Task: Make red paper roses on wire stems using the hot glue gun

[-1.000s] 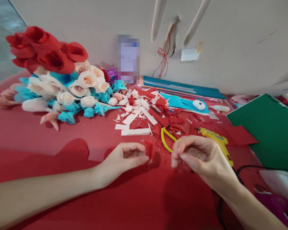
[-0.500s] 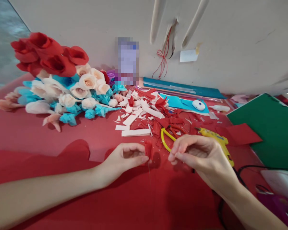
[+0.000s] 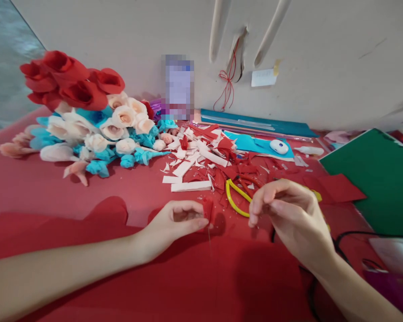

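My left hand [image 3: 179,221] pinches a small rolled bud of red paper [image 3: 207,209] between thumb and fingers. A thin wire-like stem hangs below the bud. To the right, my right hand [image 3: 285,210] hovers over the red surface with its fingers loosely curled and a gap around the thumb; nothing shows in it. Just left of it lies a tool with curved yellow handles [image 3: 237,201]; its head is hidden among scraps. A yellow glue gun [image 3: 317,195] is mostly covered by my right hand.
Handmade paper flowers [image 3: 97,129] in red, cream and blue pile up at the left. White and red paper scraps [image 3: 201,156] litter the middle. A green board [image 3: 376,179] leans at the right, near a black cable [image 3: 366,233]. A white round-ended object [image 3: 278,146] lies on blue paper.
My right hand has moved a little right, away from the red bud, now covering more of the glue gun. Its thumb has drawn back from the fingertips. The left hand stays almost still.
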`<state>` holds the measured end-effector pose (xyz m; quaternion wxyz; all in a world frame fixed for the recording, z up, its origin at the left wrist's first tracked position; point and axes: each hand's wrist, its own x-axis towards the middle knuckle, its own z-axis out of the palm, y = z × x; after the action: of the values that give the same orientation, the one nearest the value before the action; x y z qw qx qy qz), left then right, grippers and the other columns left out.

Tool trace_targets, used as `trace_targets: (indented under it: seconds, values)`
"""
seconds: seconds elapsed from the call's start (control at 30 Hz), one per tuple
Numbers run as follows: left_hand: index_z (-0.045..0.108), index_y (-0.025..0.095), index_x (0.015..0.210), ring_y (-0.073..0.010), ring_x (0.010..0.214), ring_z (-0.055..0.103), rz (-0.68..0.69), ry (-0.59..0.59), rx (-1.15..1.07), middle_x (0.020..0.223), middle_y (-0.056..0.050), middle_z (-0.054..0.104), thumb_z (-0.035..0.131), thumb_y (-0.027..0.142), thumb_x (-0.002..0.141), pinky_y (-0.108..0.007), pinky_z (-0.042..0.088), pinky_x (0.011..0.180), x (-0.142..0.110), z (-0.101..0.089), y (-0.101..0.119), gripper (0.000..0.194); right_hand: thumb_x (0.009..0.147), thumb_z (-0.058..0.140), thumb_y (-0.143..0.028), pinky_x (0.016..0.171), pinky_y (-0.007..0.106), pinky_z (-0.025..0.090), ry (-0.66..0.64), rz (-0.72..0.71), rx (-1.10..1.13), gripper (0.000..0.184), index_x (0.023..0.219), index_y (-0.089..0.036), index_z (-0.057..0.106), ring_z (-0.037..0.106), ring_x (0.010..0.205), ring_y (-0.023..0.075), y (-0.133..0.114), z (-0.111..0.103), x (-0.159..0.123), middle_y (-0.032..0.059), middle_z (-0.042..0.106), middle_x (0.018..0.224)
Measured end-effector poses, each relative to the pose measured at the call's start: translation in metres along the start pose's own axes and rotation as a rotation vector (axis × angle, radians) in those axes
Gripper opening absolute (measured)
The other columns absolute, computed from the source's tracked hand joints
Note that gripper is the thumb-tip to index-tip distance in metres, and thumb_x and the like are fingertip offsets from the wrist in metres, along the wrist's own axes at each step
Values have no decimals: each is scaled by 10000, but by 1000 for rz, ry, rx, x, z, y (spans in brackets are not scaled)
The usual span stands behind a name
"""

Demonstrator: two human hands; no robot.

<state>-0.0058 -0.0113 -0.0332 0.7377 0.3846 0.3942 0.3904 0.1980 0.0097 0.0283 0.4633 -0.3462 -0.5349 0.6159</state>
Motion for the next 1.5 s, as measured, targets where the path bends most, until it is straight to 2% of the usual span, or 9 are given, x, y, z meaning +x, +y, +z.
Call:
trace_targets:
  seconds: [0.23, 0.5, 0.77, 0.9, 1.03, 1.23, 1.33, 1.43, 1.5]
  values:
    - [648, 151, 734, -104, 707, 578, -7, 1, 12, 724, 1, 650, 685, 255, 681, -204, 436, 716, -1, -1, 0, 121, 659, 408, -94, 387, 253, 392, -7, 19, 27, 134, 576, -169, 482, 489, 411, 133, -4, 1, -1, 7, 528, 510]
    - [647, 150, 736, -103, 703, 580, -9, 14, 16, 732, -3, 659, 685, 265, 680, -202, 437, 713, 1, -1, 0, 134, 731, 371, -204, 372, 258, 314, -79, 136, 94, 178, 555, -182, 358, 443, 385, 144, -8, -1, 0, 23, 481, 479]
    - [641, 142, 725, -119, 710, 586, -11, 14, 14, 704, -6, 648, 686, 252, 679, -222, 439, 722, 1, 1, 3, 128, 842, 433, -249, 374, 216, 344, -24, 120, 101, 227, 629, -173, 443, 459, 415, 108, -6, 3, 0, -10, 485, 524]
    - [645, 148, 730, -125, 711, 588, -14, 14, 18, 726, -12, 655, 684, 259, 679, -229, 442, 720, 0, 0, 2, 128, 802, 544, -280, 330, 173, 303, 31, 117, 107, 300, 545, -160, 447, 397, 350, 65, -2, 2, -1, -33, 458, 441]
    - [653, 145, 748, -134, 733, 591, -2, 5, 23, 717, -11, 649, 676, 249, 688, -236, 442, 737, -1, 0, 2, 122, 774, 594, -239, 339, 171, 377, 54, 88, -26, 199, 596, -152, 581, 500, 368, 80, -1, 2, -2, -8, 558, 477]
    - [651, 149, 732, -115, 702, 584, 1, 52, -10, 733, 3, 651, 696, 235, 663, -229, 448, 722, 0, 2, 3, 119, 834, 507, -208, 454, 217, 523, -19, 65, -207, 134, 883, -163, 623, 634, 565, 140, 6, 7, 3, 35, 663, 723]
    - [659, 155, 725, -122, 734, 594, 10, 55, -14, 748, 0, 661, 691, 229, 670, -230, 458, 737, -1, 4, 9, 98, 856, 453, -199, 611, 264, 556, -94, 18, -509, 237, 1048, -196, 593, 644, 775, 161, 16, 6, 5, 46, 663, 924]
    - [673, 167, 710, -110, 716, 594, 65, 27, -19, 741, 5, 666, 689, 199, 672, -204, 473, 717, -5, 7, 19, 53, 806, 520, -190, 877, 359, 462, -89, -66, -768, 272, 1053, -246, 619, 579, 979, 203, 24, 1, 5, 28, 640, 1024]
    - [681, 183, 695, -73, 654, 579, 130, 4, -30, 698, 26, 657, 690, 172, 670, -149, 472, 660, -9, 9, 28, 29, 754, 587, -213, 930, 414, 399, -58, -72, -811, 207, 937, -243, 678, 583, 961, 246, 27, -2, 4, 44, 663, 958]
